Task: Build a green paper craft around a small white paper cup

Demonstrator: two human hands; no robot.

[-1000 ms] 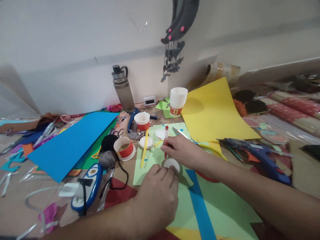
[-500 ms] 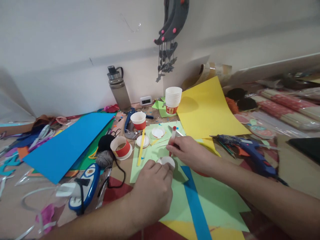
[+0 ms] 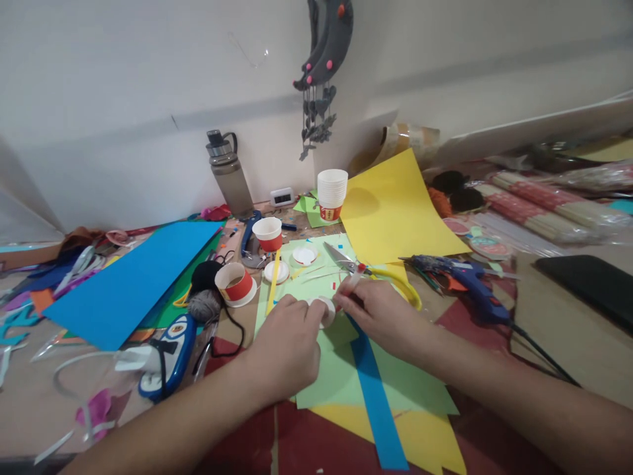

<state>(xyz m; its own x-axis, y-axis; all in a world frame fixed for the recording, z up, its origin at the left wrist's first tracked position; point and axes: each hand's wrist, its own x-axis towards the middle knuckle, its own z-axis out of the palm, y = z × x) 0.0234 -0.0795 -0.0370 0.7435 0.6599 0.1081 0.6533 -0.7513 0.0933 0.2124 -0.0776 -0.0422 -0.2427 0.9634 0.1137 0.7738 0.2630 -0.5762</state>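
My left hand (image 3: 287, 346) presses a small white paper disc (image 3: 324, 309) down on a light green sheet (image 3: 341, 369), fingers curled on its left edge. My right hand (image 3: 378, 313) grips a red-tipped pen (image 3: 350, 285) and holds its tip against the disc's right edge. A blue paper strip (image 3: 376, 402) lies across the green sheet just below my right hand. Scissors with yellow handles (image 3: 368, 272) lie just beyond the right hand.
Cut paper cups (image 3: 236, 285) and white discs (image 3: 275, 271) sit left of the hands, a cup stack (image 3: 331, 192) behind. A blue sheet (image 3: 128, 284), yellow sheet (image 3: 395, 211), blue glue gun (image 3: 465, 277), water bottle (image 3: 228, 173), yarn (image 3: 204, 305) and scraps crowd the table.
Both hands and the disc have shifted slightly left and nearer together as the view turned. The pen has tilted lower, its red tip now close to the disc's edge.
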